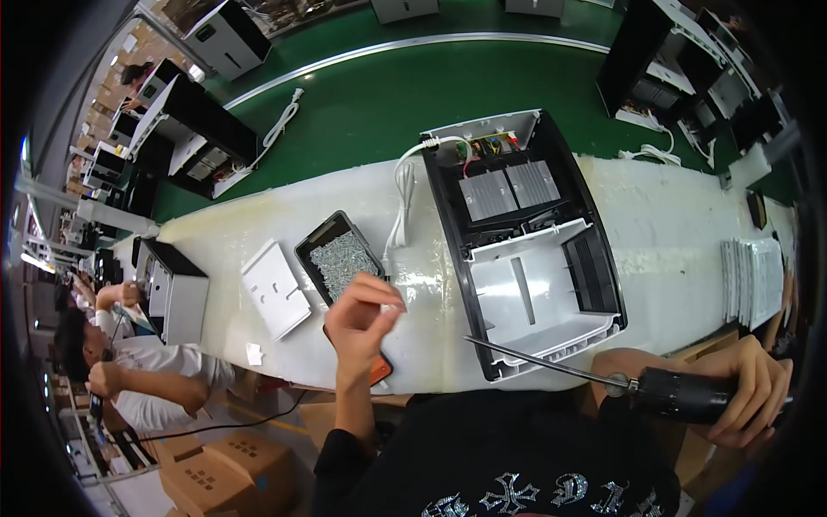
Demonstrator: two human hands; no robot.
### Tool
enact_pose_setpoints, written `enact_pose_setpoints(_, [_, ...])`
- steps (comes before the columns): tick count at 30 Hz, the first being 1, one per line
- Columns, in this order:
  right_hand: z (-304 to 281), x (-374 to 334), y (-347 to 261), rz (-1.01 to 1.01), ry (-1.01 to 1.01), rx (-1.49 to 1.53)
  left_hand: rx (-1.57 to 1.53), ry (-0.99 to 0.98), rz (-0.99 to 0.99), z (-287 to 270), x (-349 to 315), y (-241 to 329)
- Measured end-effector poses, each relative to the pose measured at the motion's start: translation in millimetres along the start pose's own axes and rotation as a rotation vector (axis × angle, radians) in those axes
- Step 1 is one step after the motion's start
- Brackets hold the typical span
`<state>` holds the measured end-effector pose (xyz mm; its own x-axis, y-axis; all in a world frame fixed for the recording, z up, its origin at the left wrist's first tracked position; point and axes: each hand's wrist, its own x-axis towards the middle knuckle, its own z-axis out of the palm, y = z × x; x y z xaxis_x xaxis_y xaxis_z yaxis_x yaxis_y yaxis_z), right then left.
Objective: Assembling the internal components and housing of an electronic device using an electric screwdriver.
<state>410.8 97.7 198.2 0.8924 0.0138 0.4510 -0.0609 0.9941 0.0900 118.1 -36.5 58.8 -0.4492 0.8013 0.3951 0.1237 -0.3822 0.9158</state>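
My left hand (363, 320) is raised over the near edge of the worktop, beside a black tray (320, 233) of small silver screws (338, 261). Its thumb and forefinger are pinched together; whatever sits between them is too small to make out. At the right, my right hand (748, 392) wraps round the black body of a power screwdriver (680, 395). The long shaft points left, its tip above the near end of an opened black-and-white appliance housing (551, 280). Inside the housing are grey finned metal blocks (510, 191) and wiring at the far end.
A white cable (403, 194) runs from the housing. Left of the tray lies a white plastic plate (276, 289); an orange object (380, 370) is by my left wrist. White panels (751, 280) stand at right. A co-worker (164, 375) works at left. Beyond is a green conveyor (370, 112).
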Motion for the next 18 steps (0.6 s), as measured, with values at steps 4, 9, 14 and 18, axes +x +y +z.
enact_pose_setpoints(4, [-15, 23, -17, 0.402, -0.089, 0.405, -0.052, -0.193, 0.0, 16, -16, -1])
enact_pose_setpoints(9, [-26, 44, -32, 0.811, -0.173, 0.754, -0.045, -0.285, 0.077, 32, -17, 7])
enact_pose_setpoints(14, [-20, 40, -34, 0.799, -0.183, 0.685, -0.044, -0.305, 0.09, 34, -17, 7])
enact_pose_setpoints(18, [-16, 38, -34, 0.765, -0.182, 0.652, -0.052, -0.31, 0.097, 35, -18, 10])
